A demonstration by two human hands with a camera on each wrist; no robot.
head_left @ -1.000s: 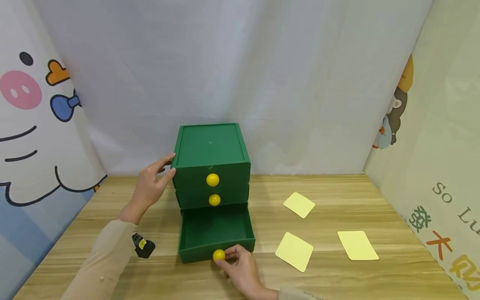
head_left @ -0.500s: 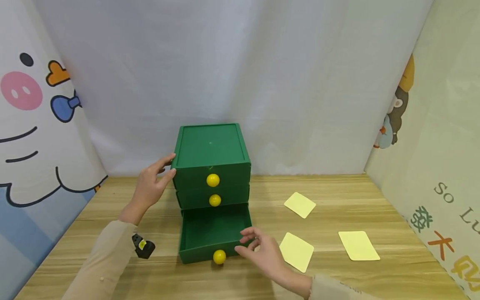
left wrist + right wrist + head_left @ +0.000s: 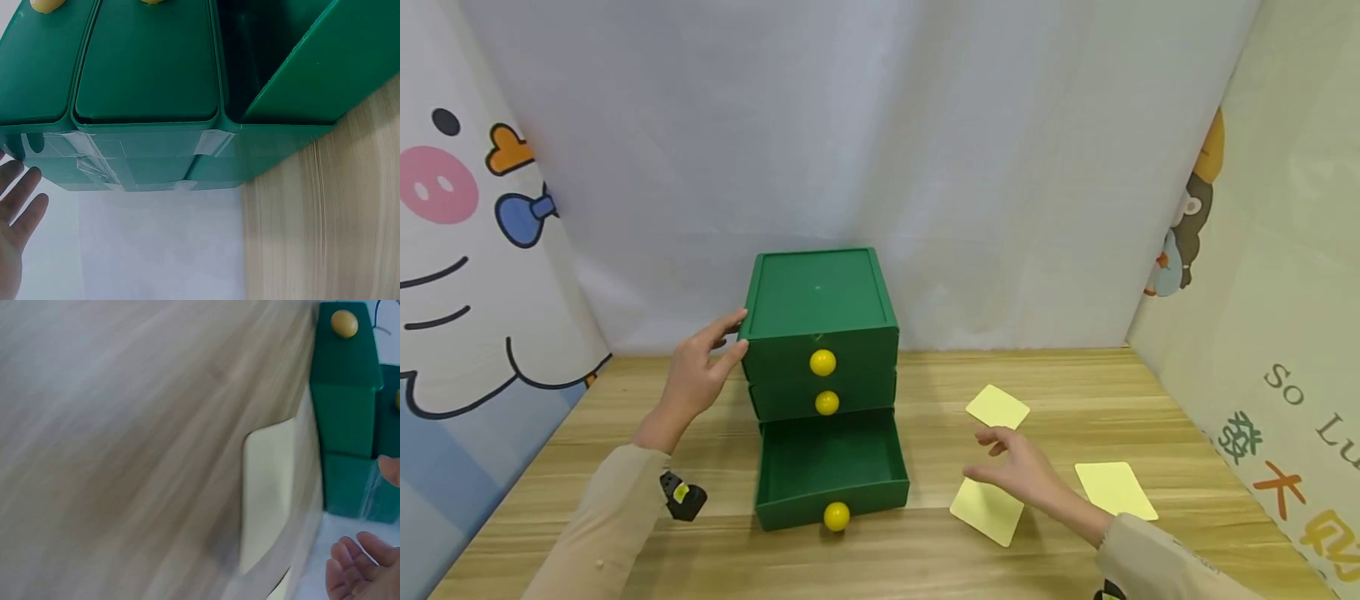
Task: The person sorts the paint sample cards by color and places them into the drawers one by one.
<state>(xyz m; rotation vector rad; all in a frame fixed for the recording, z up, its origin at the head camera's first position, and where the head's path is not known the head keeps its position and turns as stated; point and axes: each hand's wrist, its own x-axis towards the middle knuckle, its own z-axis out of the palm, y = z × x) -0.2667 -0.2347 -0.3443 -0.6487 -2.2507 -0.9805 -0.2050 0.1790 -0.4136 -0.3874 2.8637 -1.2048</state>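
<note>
A green cabinet of stacked drawers (image 3: pixel 818 292) with yellow knobs stands on the wooden table. Its bottom drawer (image 3: pixel 797 510) is pulled out and holds nothing; the upper two are closed. My left hand (image 3: pixel 692 375) rests at the cabinet's upper left side, thumb near the front edge, fingers along the side. To the right, my right hand (image 3: pixel 1022 471) hovers over a pale yellow card (image 3: pixel 988 514), partly covering it, with fingers loosely bent and nothing in them. In the right wrist view that hand (image 3: pixel 362 569) appears at the lower right, thumb apart from the fingers.
Another yellow card (image 3: pixel 997 404) lies farther back, and a third card (image 3: pixel 1117 492) lies to the right. Behind the table hangs a white cloth (image 3: pixel 1000 167); printed panels flank both sides. Clear tape (image 3: pixel 212 142) runs along the cabinet's side. A black wrist device (image 3: pixel 683 497) shows beside the left sleeve.
My right hand has let go of the bottom drawer's knob and moved right and back to above the cards. My left hand stays at the cabinet; the drawer remains pulled out.
</note>
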